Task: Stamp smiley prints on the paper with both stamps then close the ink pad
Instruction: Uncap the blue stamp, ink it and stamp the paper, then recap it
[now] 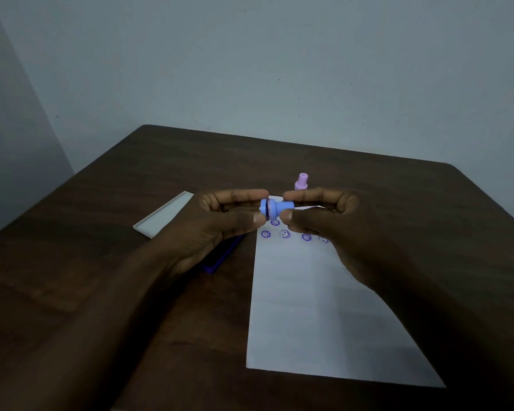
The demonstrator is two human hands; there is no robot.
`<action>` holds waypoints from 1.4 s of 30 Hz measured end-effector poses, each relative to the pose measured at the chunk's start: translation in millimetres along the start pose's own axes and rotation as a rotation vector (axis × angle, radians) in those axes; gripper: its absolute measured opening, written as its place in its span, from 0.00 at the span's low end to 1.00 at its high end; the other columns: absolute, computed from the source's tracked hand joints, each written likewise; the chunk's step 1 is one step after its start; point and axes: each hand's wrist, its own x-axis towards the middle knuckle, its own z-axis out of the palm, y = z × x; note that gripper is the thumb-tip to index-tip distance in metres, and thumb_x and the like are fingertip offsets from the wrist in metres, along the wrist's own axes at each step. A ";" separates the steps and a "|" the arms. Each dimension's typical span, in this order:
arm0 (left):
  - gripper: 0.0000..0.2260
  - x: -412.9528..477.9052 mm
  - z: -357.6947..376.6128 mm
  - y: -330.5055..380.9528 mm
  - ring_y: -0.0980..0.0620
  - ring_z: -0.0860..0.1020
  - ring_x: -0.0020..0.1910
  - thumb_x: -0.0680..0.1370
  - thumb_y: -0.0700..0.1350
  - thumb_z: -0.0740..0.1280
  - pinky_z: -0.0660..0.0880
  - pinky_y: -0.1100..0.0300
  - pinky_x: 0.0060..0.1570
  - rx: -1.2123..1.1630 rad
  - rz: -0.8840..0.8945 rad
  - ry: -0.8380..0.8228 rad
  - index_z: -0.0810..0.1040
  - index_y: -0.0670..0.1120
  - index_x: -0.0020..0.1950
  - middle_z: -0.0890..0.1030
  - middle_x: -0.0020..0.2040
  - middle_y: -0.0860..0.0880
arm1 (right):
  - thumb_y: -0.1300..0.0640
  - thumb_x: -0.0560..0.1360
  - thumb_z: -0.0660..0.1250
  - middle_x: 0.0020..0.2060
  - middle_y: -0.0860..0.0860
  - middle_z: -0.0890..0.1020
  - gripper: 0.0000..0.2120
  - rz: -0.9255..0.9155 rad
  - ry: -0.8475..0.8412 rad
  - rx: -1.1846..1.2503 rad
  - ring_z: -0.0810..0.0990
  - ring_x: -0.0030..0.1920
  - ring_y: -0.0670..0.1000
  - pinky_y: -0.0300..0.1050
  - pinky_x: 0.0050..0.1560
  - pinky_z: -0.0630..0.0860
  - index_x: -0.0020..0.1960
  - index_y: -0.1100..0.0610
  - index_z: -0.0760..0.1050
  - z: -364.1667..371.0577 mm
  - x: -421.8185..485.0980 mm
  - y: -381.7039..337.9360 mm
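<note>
Both hands pinch the blue stamp [275, 209] sideways above the paper [315, 307]: left hand [220, 226] on its cap end, right hand [324, 221] on its handle. Recommend seating the cap squarely

blue stamp [276, 208] sideways above paper [318, 307] | pink stamp [301, 181] upright | ink pad [220, 256] open
</note>
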 end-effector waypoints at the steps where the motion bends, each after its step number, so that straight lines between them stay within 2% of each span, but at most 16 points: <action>1: 0.14 -0.2 0.4 0.0 0.56 0.87 0.44 0.71 0.31 0.69 0.81 0.67 0.40 0.006 0.003 -0.002 0.83 0.47 0.51 0.88 0.45 0.52 | 0.65 0.70 0.75 0.42 0.50 0.88 0.13 -0.003 0.001 -0.001 0.85 0.41 0.49 0.44 0.49 0.82 0.52 0.53 0.85 0.2 0.3 0.3; 5: 0.15 -0.6 1.4 -1.4 0.57 0.87 0.43 0.64 0.37 0.72 0.80 0.67 0.40 0.039 0.033 -0.003 0.85 0.49 0.48 0.88 0.44 0.52 | 0.65 0.70 0.75 0.36 0.46 0.86 0.12 -0.021 -0.006 -0.006 0.82 0.33 0.42 0.33 0.38 0.76 0.52 0.54 0.84 1.8 1.1 2.9; 9: 0.12 0.6 0.7 -4.4 0.56 0.86 0.45 0.63 0.40 0.73 0.80 0.67 0.42 0.102 0.065 0.014 0.88 0.54 0.42 0.89 0.45 0.52 | 0.63 0.69 0.76 0.41 0.52 0.87 0.13 -0.024 0.008 -0.009 0.82 0.35 0.44 0.34 0.39 0.76 0.53 0.56 0.85 1.9 1.3 6.6; 15: 0.13 2.6 -2.2 -8.7 0.55 0.86 0.48 0.62 0.42 0.75 0.81 0.66 0.45 0.160 0.112 0.054 0.88 0.53 0.44 0.88 0.47 0.51 | 0.64 0.70 0.76 0.43 0.52 0.88 0.13 -0.022 -0.001 -0.017 0.84 0.36 0.43 0.33 0.39 0.76 0.54 0.58 0.84 1.0 5.2 12.4; 18: 0.14 2.6 -2.7 -8.8 0.55 0.86 0.48 0.65 0.40 0.76 0.81 0.66 0.46 0.203 0.113 0.084 0.87 0.53 0.47 0.88 0.47 0.53 | 0.65 0.70 0.75 0.40 0.51 0.87 0.13 -0.009 -0.045 -0.011 0.83 0.35 0.43 0.31 0.36 0.76 0.55 0.59 0.84 -0.6 8.8 12.0; 20: 0.16 2.5 -2.8 -7.1 0.56 0.86 0.49 0.68 0.37 0.75 0.82 0.64 0.49 0.171 0.100 0.085 0.85 0.52 0.53 0.88 0.49 0.53 | 0.65 0.70 0.75 0.42 0.52 0.88 0.14 -0.001 -0.075 0.010 0.86 0.40 0.47 0.37 0.42 0.82 0.55 0.58 0.83 -4.2 16.6 6.5; 22: 0.19 5.1 -7.4 -6.1 0.56 0.85 0.52 0.67 0.42 0.77 0.82 0.61 0.52 0.119 0.087 0.126 0.84 0.53 0.57 0.87 0.54 0.53 | 0.65 0.69 0.75 0.46 0.54 0.88 0.14 0.000 -0.078 0.021 0.87 0.47 0.54 0.45 0.52 0.83 0.54 0.57 0.83 -10.6 32.2 -0.2; 26: 0.11 15.5 -26.5 -5.4 0.57 0.85 0.51 0.73 0.42 0.74 0.82 0.62 0.49 0.037 0.059 0.362 0.85 0.53 0.53 0.87 0.50 0.55 | 0.63 0.70 0.75 0.41 0.64 0.86 0.13 -0.060 -0.020 -0.190 0.84 0.40 0.57 0.55 0.52 0.82 0.55 0.58 0.83 -21.5 75.9 -10.1; 27: 0.09 16.9 -29.9 -5.4 0.55 0.85 0.50 0.74 0.41 0.73 0.82 0.61 0.49 0.023 0.050 0.404 0.85 0.52 0.53 0.87 0.49 0.55 | 0.61 0.69 0.75 0.38 0.64 0.86 0.13 -0.092 -0.010 -0.271 0.84 0.39 0.59 0.53 0.53 0.81 0.54 0.57 0.84 -22.2 86.8 -10.0; 28: 0.08 18.1 -32.7 -5.3 0.55 0.84 0.50 0.75 0.41 0.72 0.82 0.60 0.50 0.017 0.045 0.429 0.85 0.52 0.52 0.87 0.47 0.54 | 0.60 0.69 0.75 0.35 0.58 0.86 0.12 -0.121 0.002 -0.361 0.85 0.40 0.59 0.45 0.53 0.82 0.53 0.55 0.85 -21.9 97.6 -9.2; 30: 0.07 19.6 -36.1 -5.2 0.55 0.83 0.49 0.76 0.41 0.71 0.81 0.58 0.50 0.016 0.039 0.445 0.84 0.52 0.50 0.86 0.46 0.52 | 0.58 0.69 0.74 0.29 0.42 0.84 0.12 -0.153 0.015 -0.556 0.86 0.42 0.52 0.25 0.44 0.75 0.52 0.52 0.85 -17.7 115.5 -8.2; 31: 0.07 20.1 -37.3 -4.9 0.54 0.83 0.49 0.77 0.41 0.70 0.81 0.58 0.51 0.017 0.034 0.446 0.84 0.52 0.50 0.86 0.47 0.51 | 0.58 0.69 0.74 0.27 0.39 0.83 0.12 -0.160 0.007 -0.645 0.85 0.41 0.48 0.22 0.39 0.71 0.52 0.52 0.85 -13.7 122.2 -8.9; 34: 0.07 21.8 -40.8 -4.0 0.53 0.83 0.51 0.78 0.41 0.68 0.80 0.58 0.51 0.018 0.030 0.461 0.83 0.52 0.51 0.85 0.50 0.50 | 0.60 0.68 0.75 0.39 0.46 0.87 0.12 -0.159 -0.027 -0.790 0.82 0.32 0.41 0.29 0.44 0.76 0.51 0.53 0.85 -2.0 138.7 -6.2; 36: 0.07 22.5 -44.1 -2.7 0.53 0.82 0.51 0.79 0.42 0.67 0.80 0.59 0.49 -0.001 0.041 0.480 0.83 0.51 0.52 0.84 0.52 0.49 | 0.61 0.68 0.75 0.45 0.50 0.87 0.12 -0.179 -0.045 -0.829 0.79 0.27 0.37 0.31 0.42 0.76 0.51 0.54 0.85 5.0 146.0 -2.6; 40: 0.06 23.8 -49.7 0.0 0.54 0.82 0.49 0.80 0.42 0.66 0.78 0.61 0.45 -0.031 0.063 0.501 0.82 0.51 0.53 0.83 0.52 0.49 | 0.63 0.67 0.74 0.48 0.51 0.87 0.13 -0.201 -0.064 -0.871 0.80 0.34 0.41 0.41 0.47 0.80 0.51 0.56 0.85 13.1 154.9 1.3; 42: 0.07 23.9 -50.7 0.9 0.55 0.82 0.48 0.80 0.42 0.66 0.78 0.61 0.45 -0.056 0.063 0.507 0.81 0.50 0.53 0.83 0.50 0.50 | 0.63 0.67 0.74 0.48 0.51 0.87 0.13 -0.195 -0.068 -0.877 0.78 0.32 0.40 0.39 0.44 0.80 0.51 0.56 0.86 14.0 158.0 2.3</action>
